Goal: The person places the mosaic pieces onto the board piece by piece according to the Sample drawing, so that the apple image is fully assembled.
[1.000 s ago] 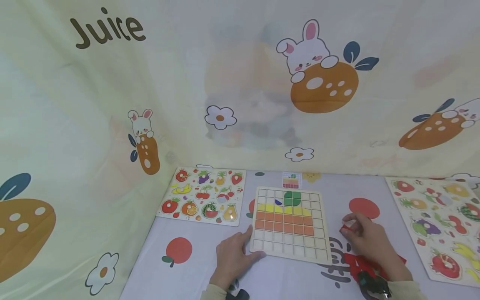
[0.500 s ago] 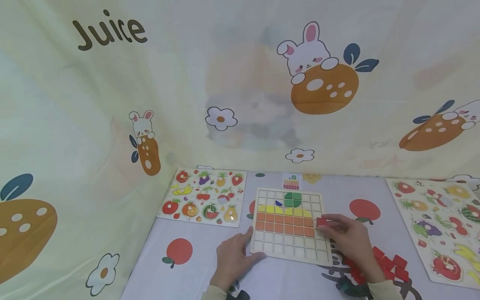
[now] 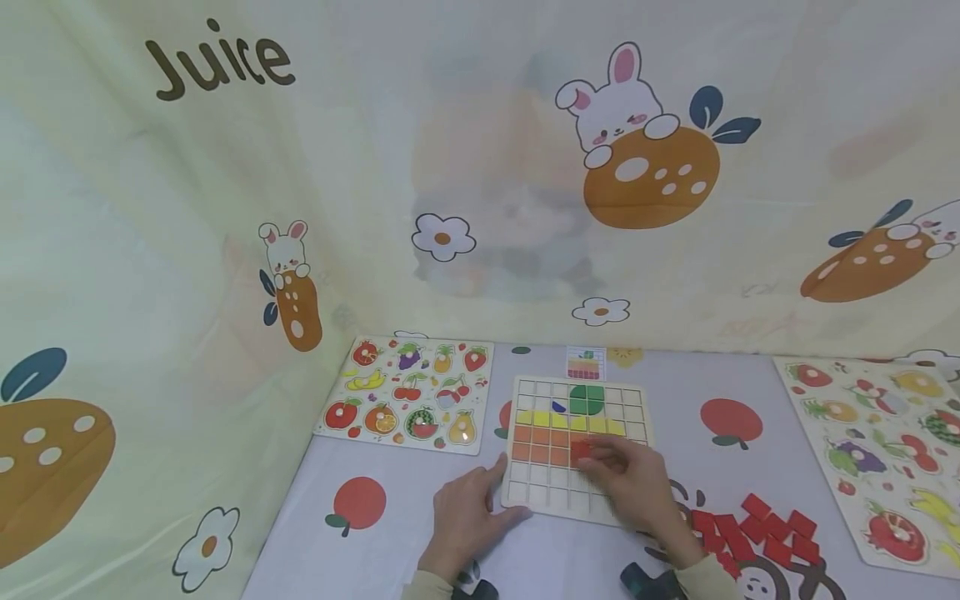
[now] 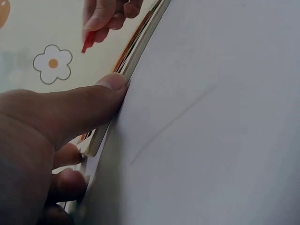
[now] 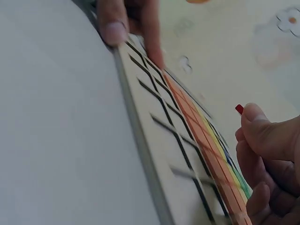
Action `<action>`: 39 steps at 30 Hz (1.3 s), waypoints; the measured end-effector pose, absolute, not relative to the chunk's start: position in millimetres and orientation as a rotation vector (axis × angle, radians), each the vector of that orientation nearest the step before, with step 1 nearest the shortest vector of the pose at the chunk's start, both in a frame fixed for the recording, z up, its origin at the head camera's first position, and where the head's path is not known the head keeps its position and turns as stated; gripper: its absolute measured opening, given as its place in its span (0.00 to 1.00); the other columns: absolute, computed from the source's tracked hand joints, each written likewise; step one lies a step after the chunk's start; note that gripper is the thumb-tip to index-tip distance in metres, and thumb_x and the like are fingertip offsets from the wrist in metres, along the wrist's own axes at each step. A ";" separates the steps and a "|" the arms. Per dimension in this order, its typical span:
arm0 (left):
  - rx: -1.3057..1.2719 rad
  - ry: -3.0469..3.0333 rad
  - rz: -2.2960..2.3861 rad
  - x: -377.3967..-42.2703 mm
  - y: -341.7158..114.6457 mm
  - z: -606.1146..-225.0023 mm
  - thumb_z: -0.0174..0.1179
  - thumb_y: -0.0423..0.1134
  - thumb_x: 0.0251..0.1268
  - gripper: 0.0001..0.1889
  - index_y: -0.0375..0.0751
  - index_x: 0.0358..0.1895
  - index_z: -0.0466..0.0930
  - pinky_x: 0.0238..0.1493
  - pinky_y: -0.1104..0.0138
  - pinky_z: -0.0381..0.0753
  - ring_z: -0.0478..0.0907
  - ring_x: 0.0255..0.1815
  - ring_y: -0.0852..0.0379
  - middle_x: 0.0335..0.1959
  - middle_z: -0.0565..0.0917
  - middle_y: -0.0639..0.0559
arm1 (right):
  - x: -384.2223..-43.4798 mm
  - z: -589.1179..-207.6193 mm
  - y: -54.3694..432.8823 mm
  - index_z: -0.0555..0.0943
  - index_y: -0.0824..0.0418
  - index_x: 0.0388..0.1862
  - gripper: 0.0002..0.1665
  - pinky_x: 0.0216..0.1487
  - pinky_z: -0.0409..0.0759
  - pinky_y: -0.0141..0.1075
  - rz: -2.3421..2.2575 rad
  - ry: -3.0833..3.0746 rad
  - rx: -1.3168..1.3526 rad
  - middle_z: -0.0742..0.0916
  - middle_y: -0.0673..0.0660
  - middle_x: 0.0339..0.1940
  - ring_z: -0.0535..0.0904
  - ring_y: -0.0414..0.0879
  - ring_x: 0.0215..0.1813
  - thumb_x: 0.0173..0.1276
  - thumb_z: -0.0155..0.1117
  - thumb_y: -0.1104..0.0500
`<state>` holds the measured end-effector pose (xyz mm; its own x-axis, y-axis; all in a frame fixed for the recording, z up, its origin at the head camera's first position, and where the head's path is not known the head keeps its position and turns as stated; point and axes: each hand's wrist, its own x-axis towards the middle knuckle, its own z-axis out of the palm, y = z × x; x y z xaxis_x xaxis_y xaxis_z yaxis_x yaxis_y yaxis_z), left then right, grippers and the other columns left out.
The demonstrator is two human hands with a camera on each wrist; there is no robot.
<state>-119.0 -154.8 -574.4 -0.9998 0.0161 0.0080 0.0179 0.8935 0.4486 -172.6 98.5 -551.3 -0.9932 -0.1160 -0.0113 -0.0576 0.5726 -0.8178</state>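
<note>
A square wooden grid board (image 3: 542, 495) lies on the table, with orange rows, a yellow row, green pieces and a small blue piece in it. My left hand (image 3: 467, 515) holds the board's near left corner, thumb at the front edge and fingers at the left side. Over the orange rows, my right hand (image 3: 636, 485) pinches a red square tile (image 3: 580, 452) between thumb and fingertips. The right wrist view shows this red tile (image 5: 239, 109) raised above the board. Part of the board's right side is hidden behind the right hand.
Several loose red tiles (image 3: 777, 528) lie in a heap right of the board. A small picture card (image 3: 585, 363) sits behind it. Fruit puzzle boards stand at left (image 3: 408, 398) and right (image 3: 885, 454). A printed cloth (image 3: 510, 167) hangs behind.
My right hand has moved left from beside the red tile heap to over the board, carrying a red tile. The left hand has stayed at the board's corner.
</note>
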 end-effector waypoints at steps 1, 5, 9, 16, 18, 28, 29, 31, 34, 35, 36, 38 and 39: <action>-0.030 -3.057 -0.733 -118.8 -155.5 -574.0 0.76 0.66 0.55 0.44 0.59 0.76 0.76 0.32 0.69 0.60 0.60 0.22 0.67 0.21 0.67 0.65 | -172.1 -552.6 93.6 0.87 0.53 0.60 0.23 0.45 0.82 0.32 -1.420 2.725 -0.164 0.92 0.52 0.45 0.87 0.43 0.44 0.68 0.79 0.53; -0.036 -3.067 -0.773 -118.4 -158.0 -572.4 0.76 0.64 0.57 0.42 0.60 0.76 0.75 0.32 0.69 0.60 0.61 0.22 0.67 0.22 0.68 0.66 | -170.2 -556.7 72.9 0.89 0.49 0.55 0.19 0.45 0.81 0.33 -1.413 2.745 -0.241 0.92 0.48 0.43 0.86 0.39 0.42 0.65 0.80 0.55; -0.041 -3.065 -0.810 -119.1 -159.5 -572.4 0.77 0.63 0.56 0.42 0.60 0.76 0.76 0.31 0.70 0.60 0.61 0.22 0.67 0.21 0.68 0.66 | -167.7 -556.4 53.8 0.90 0.47 0.49 0.18 0.43 0.80 0.33 -1.396 2.781 -0.387 0.91 0.43 0.37 0.83 0.35 0.38 0.61 0.83 0.57; -0.023 -3.067 -0.833 -119.5 -159.7 -572.3 0.77 0.62 0.56 0.41 0.62 0.75 0.77 0.30 0.70 0.59 0.61 0.20 0.66 0.20 0.68 0.66 | -163.3 -554.3 33.7 0.92 0.45 0.44 0.16 0.42 0.77 0.32 -1.260 2.827 -0.488 0.89 0.38 0.35 0.77 0.34 0.36 0.57 0.86 0.56; -0.023 -3.065 -0.833 -119.3 -159.7 -571.6 0.78 0.62 0.56 0.40 0.61 0.74 0.77 0.30 0.70 0.59 0.60 0.20 0.66 0.20 0.68 0.66 | -162.4 -554.7 30.5 0.92 0.45 0.43 0.16 0.41 0.75 0.32 -1.211 2.847 -0.487 0.88 0.38 0.34 0.76 0.35 0.35 0.56 0.86 0.56; -0.027 -3.055 -0.813 -119.9 -159.7 -570.4 0.78 0.61 0.56 0.39 0.60 0.73 0.79 0.29 0.69 0.58 0.59 0.19 0.66 0.19 0.67 0.66 | -160.9 -557.6 22.4 0.92 0.46 0.41 0.13 0.39 0.73 0.34 -1.046 2.909 -0.456 0.89 0.42 0.35 0.73 0.36 0.35 0.57 0.86 0.52; -0.026 -3.054 -0.815 -120.0 -159.5 -570.2 0.78 0.60 0.56 0.39 0.60 0.73 0.79 0.29 0.69 0.58 0.59 0.19 0.66 0.19 0.67 0.66 | -161.1 -556.8 22.2 0.92 0.47 0.42 0.14 0.39 0.73 0.34 -1.043 2.905 -0.451 0.89 0.43 0.35 0.73 0.37 0.35 0.57 0.86 0.52; -0.027 -3.052 -0.819 -120.1 -159.2 -569.8 0.78 0.60 0.56 0.39 0.60 0.73 0.79 0.29 0.69 0.58 0.59 0.19 0.66 0.19 0.67 0.65 | -161.4 -556.4 22.0 0.92 0.47 0.43 0.15 0.39 0.73 0.34 -1.038 2.898 -0.445 0.89 0.43 0.36 0.73 0.37 0.35 0.57 0.86 0.52; -0.022 -3.051 -0.823 -120.3 -158.8 -570.2 0.79 0.60 0.56 0.39 0.59 0.73 0.79 0.29 0.69 0.58 0.59 0.19 0.65 0.19 0.67 0.65 | -162.1 -556.8 21.5 0.92 0.47 0.43 0.14 0.39 0.72 0.34 -1.048 2.889 -0.436 0.88 0.42 0.36 0.73 0.37 0.35 0.58 0.85 0.53; -0.022 -3.051 -0.822 -120.3 -158.8 -570.1 0.79 0.60 0.56 0.39 0.59 0.73 0.79 0.29 0.69 0.58 0.59 0.19 0.65 0.19 0.67 0.65 | -162.2 -556.9 21.4 0.92 0.46 0.43 0.13 0.39 0.72 0.34 -1.051 2.889 -0.433 0.88 0.42 0.36 0.73 0.37 0.35 0.58 0.85 0.53; -0.021 -3.051 -0.821 -120.3 -158.8 -570.2 0.79 0.60 0.55 0.40 0.59 0.73 0.79 0.29 0.69 0.58 0.60 0.19 0.65 0.19 0.67 0.65 | -162.5 -557.4 21.3 0.93 0.46 0.42 0.13 0.39 0.71 0.34 -1.052 2.893 -0.435 0.89 0.42 0.36 0.73 0.37 0.35 0.59 0.85 0.53; -0.018 -3.053 -0.818 -120.1 -158.8 -570.5 0.79 0.60 0.55 0.40 0.60 0.73 0.79 0.29 0.69 0.58 0.59 0.19 0.65 0.19 0.67 0.65 | -162.8 -557.5 20.8 0.93 0.46 0.42 0.12 0.38 0.71 0.33 -1.052 2.904 -0.442 0.89 0.42 0.36 0.73 0.37 0.35 0.59 0.84 0.53; -0.019 -3.053 -0.817 -120.0 -158.8 -570.7 0.79 0.60 0.55 0.40 0.60 0.73 0.79 0.29 0.69 0.58 0.59 0.19 0.65 0.19 0.67 0.65 | -163.2 -557.6 20.5 0.93 0.46 0.42 0.12 0.38 0.71 0.33 -1.047 2.909 -0.442 0.90 0.43 0.37 0.73 0.37 0.35 0.59 0.84 0.53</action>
